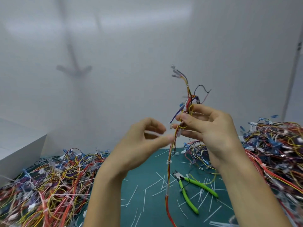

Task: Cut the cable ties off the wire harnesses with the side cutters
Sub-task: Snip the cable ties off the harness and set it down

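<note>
My right hand (211, 126) grips a multicoloured wire harness (188, 95) upright in mid-air, its connectors fanning out above and its red and yellow tail hanging down to the mat. White cable ties (168, 162) still circle the hanging part. My left hand (144, 141) is just left of the harness and pinches a white cable tie (154, 133) between thumb and fingers; it is blurred. The green-handled side cutters (190, 187) lie on the teal mat (147, 202) below my right hand, held by neither hand.
A big heap of tangled harnesses (49, 185) covers the left of the mat and another heap (275, 153) fills the right. Several cut white ties (157, 182) are scattered over the mat. A white box (19, 153) stands at far left; a white wall is behind.
</note>
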